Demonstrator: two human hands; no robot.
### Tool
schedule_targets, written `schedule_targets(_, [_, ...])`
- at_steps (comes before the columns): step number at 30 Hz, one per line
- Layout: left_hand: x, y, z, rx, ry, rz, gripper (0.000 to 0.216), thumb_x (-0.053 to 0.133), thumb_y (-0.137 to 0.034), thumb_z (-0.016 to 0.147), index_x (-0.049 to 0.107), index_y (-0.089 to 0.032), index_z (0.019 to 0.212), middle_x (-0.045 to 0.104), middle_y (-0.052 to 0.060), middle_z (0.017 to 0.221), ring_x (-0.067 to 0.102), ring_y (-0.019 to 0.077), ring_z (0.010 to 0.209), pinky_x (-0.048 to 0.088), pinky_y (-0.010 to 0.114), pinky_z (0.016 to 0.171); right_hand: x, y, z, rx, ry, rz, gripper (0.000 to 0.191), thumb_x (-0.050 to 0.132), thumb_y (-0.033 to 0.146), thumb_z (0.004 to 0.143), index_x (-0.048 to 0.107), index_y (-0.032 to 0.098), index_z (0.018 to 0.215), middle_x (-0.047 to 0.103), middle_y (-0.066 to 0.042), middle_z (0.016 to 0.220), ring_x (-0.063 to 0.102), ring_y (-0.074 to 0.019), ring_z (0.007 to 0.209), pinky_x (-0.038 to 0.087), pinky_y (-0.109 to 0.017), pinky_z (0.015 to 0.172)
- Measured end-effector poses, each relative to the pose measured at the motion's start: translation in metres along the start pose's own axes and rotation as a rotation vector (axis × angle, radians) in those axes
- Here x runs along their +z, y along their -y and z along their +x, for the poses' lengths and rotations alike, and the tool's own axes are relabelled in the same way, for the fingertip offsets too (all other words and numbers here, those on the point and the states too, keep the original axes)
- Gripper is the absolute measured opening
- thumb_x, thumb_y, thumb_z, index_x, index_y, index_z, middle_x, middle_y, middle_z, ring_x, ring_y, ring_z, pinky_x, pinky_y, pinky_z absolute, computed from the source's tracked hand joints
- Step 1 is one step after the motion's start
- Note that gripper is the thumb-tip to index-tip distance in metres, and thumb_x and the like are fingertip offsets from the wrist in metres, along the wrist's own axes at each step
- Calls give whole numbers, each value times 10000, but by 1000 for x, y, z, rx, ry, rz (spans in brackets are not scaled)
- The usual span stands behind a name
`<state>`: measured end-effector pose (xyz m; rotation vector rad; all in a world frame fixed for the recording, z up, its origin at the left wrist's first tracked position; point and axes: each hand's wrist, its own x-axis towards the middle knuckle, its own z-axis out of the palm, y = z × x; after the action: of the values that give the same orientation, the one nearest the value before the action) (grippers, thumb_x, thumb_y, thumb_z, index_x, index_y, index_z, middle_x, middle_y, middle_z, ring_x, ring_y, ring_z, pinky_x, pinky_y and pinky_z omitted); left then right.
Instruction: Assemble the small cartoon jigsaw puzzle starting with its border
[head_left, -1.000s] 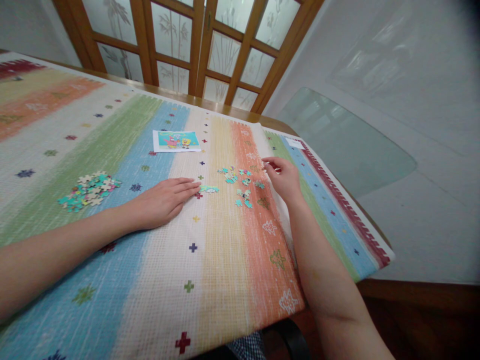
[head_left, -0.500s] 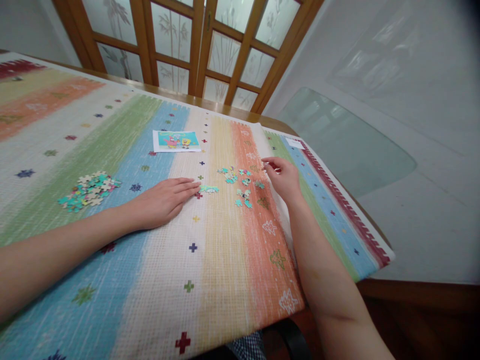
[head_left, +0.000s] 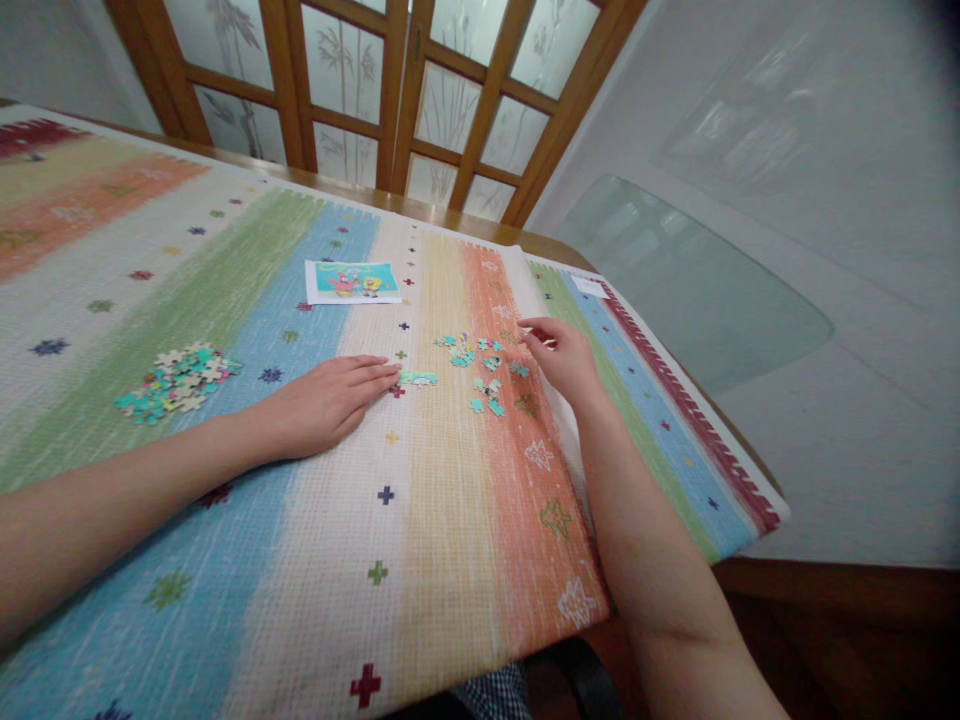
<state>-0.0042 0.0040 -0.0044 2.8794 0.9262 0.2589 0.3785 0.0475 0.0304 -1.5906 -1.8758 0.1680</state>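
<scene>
Striped cloth (head_left: pixel 420 560) covering table. I'm resting left hand (head_left: pixel 322 400) flat, fingertips touching joined teal strip (head_left: pixel 417 378). Right hand (head_left: pixel 566 358) hovering curled over scattered pieces (head_left: pixel 484 385), pinch unclear. Seemingly choosing piece; next needing fine fingertip pinch.

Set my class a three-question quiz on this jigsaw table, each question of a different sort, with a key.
1. True or false: the left hand lies flat on the striped cloth.
2. The big pile of pieces lies: A) left of the left hand; B) in a box; C) on the floor.
3. Which hand is nearer the scattered pieces?
Key: 1 true; 2 A; 3 the right hand.
</scene>
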Motion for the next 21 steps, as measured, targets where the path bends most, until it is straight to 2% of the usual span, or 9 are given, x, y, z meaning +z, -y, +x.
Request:
schedule_targets(3, [0, 0, 0, -4, -6, 3, 548, 343, -222, 999, 478, -130, 1522, 440, 67, 1621, 367, 206, 1511, 247, 389, 1268, 4, -4, -1, -13, 171, -89, 260, 638, 271, 880, 786, 187, 1076, 761, -95, 945, 674, -232, 855, 502, -373, 820])
schedule_targets(5, [1, 1, -1, -6, -8, 6, 548, 347, -226, 1000, 475, -134, 1525, 437, 63, 1624, 361, 205, 1514, 243, 386, 1270, 11, -5, -2, -51, 228, -161, 239, 644, 287, 900, 795, 190, 1056, 759, -106, 975, 669, -253, 923, 493, -388, 863])
schedule_targets(11, [0, 0, -1, -12, -6, -9, 552, 357, -221, 990, 477, -153, 1524, 435, 60, 1625, 370, 208, 1511, 250, 392, 1264, 35, 1, -3, -99, 153, -345, 286, 580, 323, 968, 786, 211, 1132, 704, -141, 1061, 601, -306, 1048, 455, -445, 929])
schedule_targets(21, [0, -1, -1, -5, -2, 2, 546, 334, -231, 1005, 473, -141, 1525, 435, 62, 1625, 366, 205, 1512, 245, 384, 1265, 52, 7, -3, -91, 75, -316, 245, 622, 363, 955, 796, 233, 1067, 653, -136, 1067, 552, -321, 1041, 447, -469, 909])
